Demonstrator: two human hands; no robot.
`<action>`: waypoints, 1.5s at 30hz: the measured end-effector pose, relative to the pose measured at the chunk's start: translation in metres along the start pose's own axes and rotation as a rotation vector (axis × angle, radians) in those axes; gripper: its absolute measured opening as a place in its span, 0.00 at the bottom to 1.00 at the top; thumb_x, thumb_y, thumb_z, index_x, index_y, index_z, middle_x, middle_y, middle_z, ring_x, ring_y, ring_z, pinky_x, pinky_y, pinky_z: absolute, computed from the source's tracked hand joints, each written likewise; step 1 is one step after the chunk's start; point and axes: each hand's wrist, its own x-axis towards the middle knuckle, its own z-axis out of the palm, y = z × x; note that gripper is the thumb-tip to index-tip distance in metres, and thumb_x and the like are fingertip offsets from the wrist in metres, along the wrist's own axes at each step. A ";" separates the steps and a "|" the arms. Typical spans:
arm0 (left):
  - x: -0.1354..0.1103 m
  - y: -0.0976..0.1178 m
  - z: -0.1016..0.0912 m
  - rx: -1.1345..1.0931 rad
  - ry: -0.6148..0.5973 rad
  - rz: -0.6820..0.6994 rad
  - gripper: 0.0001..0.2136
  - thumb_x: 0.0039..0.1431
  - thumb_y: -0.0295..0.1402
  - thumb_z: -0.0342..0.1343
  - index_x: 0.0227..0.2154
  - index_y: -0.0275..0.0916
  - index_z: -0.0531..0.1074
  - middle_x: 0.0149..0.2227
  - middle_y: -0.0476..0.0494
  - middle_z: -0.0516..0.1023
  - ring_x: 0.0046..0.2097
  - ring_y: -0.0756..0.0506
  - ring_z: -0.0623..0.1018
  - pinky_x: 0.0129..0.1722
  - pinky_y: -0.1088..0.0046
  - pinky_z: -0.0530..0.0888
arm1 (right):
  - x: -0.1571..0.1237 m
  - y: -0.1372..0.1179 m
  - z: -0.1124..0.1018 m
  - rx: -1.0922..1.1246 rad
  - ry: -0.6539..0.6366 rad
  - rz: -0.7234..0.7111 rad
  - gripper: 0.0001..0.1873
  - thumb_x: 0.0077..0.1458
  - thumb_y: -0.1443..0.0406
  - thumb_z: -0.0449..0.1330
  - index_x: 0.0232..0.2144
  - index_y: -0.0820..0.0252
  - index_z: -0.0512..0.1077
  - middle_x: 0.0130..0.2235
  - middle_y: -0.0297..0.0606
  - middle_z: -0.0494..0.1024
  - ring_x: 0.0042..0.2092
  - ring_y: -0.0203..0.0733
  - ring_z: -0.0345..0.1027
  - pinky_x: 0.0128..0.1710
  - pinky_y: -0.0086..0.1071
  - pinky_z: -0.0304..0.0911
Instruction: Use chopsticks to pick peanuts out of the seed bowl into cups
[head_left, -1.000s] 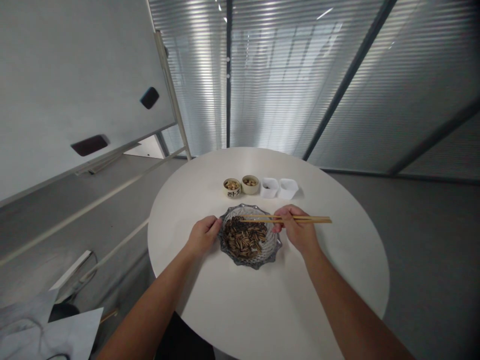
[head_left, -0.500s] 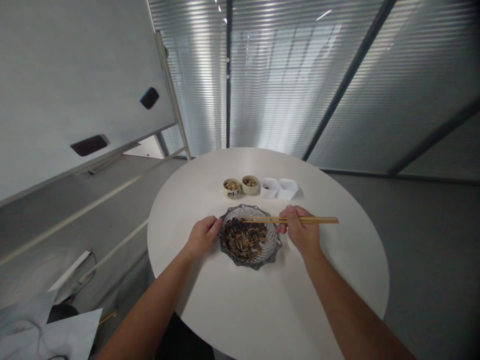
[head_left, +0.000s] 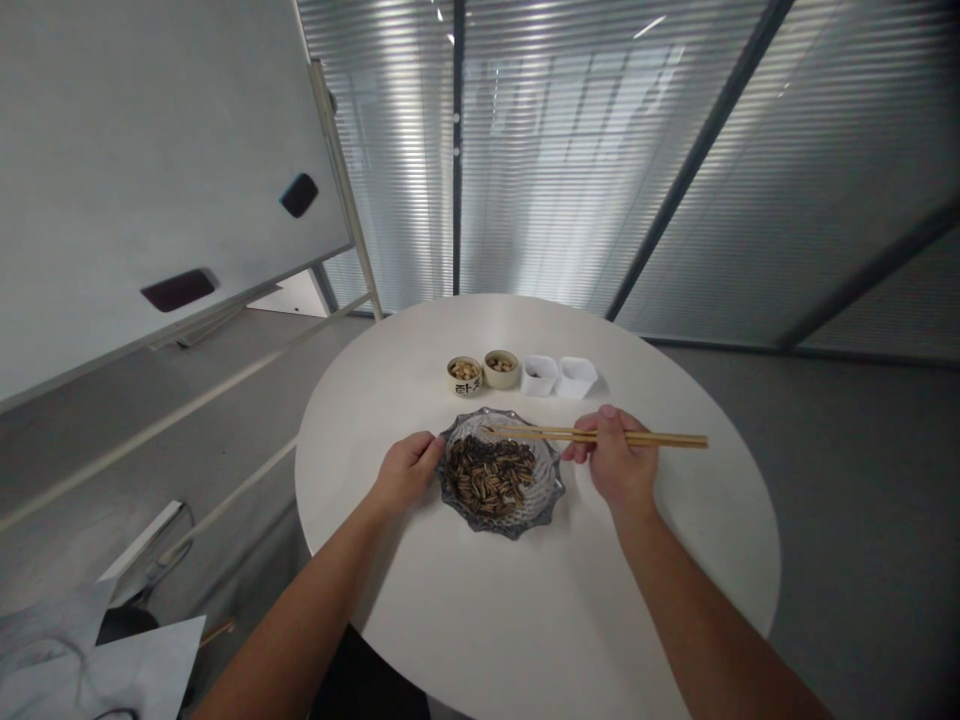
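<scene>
A scalloped glass bowl [head_left: 544,500] sits on the round white table, partly filled with dark striped sunflower seeds [head_left: 487,480]. My left hand [head_left: 409,468] grips the bowl's left rim between thumb and fingers. In my right hand [head_left: 619,458], to the right of the bowl, is a pair of wooden chopsticks [head_left: 667,440]. Their tips reach over the far part of the bowl, above the seeds. A small reddish-brown piece seems to be at the tips, too small to name.
Behind the bowl stand two small cream cups [head_left: 464,387] [head_left: 500,381] with light nut-like pieces. Right of them are two white plastic cups [head_left: 538,385] [head_left: 576,378]; the left one holds a few dark bits. A whiteboard [head_left: 150,150] leans over the left side of the table [head_left: 480,620].
My right hand has moved a little to the right with the chopsticks, whose tips have lifted from the seeds toward the bowl's far side. My left hand stays on the rim.
</scene>
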 end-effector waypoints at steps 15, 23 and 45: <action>0.000 -0.002 0.000 0.020 0.001 0.008 0.21 0.68 0.47 0.46 0.23 0.40 0.64 0.24 0.51 0.65 0.30 0.49 0.66 0.31 0.72 0.59 | 0.064 0.015 -0.028 0.061 0.452 -0.137 0.25 0.59 0.46 0.61 0.23 0.58 0.68 0.16 0.26 0.68 0.15 0.33 0.62 0.17 0.31 0.73; 0.000 -0.001 -0.001 0.026 -0.011 0.018 0.21 0.68 0.47 0.46 0.23 0.40 0.63 0.25 0.51 0.66 0.30 0.49 0.66 0.32 0.72 0.60 | 0.067 0.028 -0.031 -0.033 0.439 -0.107 0.24 0.54 0.44 0.65 0.27 0.57 0.70 0.19 0.26 0.70 0.17 0.33 0.64 0.20 0.33 0.75; -0.001 0.002 0.000 -0.002 0.006 -0.015 0.21 0.67 0.48 0.46 0.22 0.40 0.64 0.24 0.51 0.65 0.29 0.49 0.64 0.29 0.73 0.60 | -0.011 0.005 0.011 -0.245 -0.356 0.028 0.22 0.64 0.48 0.59 0.27 0.57 0.74 0.16 0.30 0.72 0.17 0.38 0.69 0.19 0.30 0.66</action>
